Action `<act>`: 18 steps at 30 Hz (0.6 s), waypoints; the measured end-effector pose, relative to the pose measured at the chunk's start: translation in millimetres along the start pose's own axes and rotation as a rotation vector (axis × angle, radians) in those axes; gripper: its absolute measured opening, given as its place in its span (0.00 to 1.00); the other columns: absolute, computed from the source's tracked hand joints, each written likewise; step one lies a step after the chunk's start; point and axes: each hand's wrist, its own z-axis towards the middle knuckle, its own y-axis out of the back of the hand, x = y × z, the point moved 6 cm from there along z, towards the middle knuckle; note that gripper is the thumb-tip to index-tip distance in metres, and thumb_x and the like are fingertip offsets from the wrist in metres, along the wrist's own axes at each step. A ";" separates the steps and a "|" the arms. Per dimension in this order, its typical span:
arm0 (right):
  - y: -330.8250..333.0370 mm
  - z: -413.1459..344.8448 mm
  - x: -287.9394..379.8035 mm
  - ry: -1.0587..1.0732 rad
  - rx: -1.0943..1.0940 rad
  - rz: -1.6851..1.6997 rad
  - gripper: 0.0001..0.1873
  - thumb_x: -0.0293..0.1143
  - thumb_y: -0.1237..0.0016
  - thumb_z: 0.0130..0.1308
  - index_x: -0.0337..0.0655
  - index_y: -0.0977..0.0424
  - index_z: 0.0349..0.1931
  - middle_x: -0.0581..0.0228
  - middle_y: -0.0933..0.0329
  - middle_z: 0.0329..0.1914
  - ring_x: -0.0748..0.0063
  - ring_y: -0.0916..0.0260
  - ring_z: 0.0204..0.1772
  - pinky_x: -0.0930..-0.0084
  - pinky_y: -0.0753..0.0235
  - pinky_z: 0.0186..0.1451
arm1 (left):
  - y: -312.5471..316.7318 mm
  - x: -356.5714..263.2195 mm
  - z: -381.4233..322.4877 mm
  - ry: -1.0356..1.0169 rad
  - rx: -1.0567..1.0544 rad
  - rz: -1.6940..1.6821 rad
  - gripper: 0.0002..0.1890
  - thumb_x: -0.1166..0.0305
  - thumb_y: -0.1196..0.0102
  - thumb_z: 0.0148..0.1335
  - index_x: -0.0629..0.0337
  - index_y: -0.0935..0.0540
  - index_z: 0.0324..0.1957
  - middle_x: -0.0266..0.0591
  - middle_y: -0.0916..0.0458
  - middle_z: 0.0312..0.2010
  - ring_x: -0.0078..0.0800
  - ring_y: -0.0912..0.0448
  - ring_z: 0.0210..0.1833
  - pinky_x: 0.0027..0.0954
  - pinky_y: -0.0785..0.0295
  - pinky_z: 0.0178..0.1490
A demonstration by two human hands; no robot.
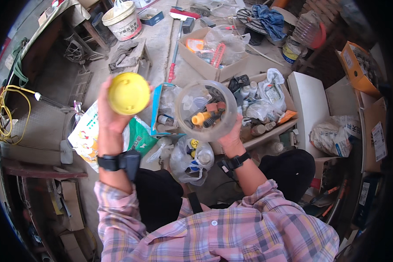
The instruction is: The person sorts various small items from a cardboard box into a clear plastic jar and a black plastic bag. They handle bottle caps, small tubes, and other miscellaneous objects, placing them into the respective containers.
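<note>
My left hand (pixel 113 121) holds a round yellow plastic lid (pixel 128 93) with its hollow inner side facing up. To the right, my right hand (pixel 232 134) grips the side of a clear plastic jar (pixel 203 132) whose mouth is uncovered. Inside the jar lie a yellow-orange plastic fitting (pixel 200 118), black ribbed pieces (pixel 211 120) and reddish pieces (pixel 215 106). The lid and the jar are apart. Below the jar, a knotted clear plastic bag (pixel 183 162) with yellow and blue items rests between my knees.
A cardboard box (pixel 253 143) of bottles and bags stands right of the jar, and a blue-edged box (pixel 155 109) left of it. Farther off are another cardboard box (pixel 213 72), a white bucket (pixel 121 23) and a broom (pixel 173 62). Yellow cable (pixel 11 114) hangs at the left.
</note>
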 end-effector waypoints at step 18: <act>31.3 -33.4 -0.4 -0.066 -0.115 -0.004 0.33 0.64 0.48 0.62 0.42 0.25 0.52 0.57 0.24 0.56 0.57 0.28 0.59 0.54 0.27 0.64 | 468.8 169.5 -335.8 0.344 -0.666 1.275 0.24 0.57 0.51 0.68 0.68 0.24 0.57 0.46 0.17 0.49 0.43 0.17 0.46 0.43 0.23 0.51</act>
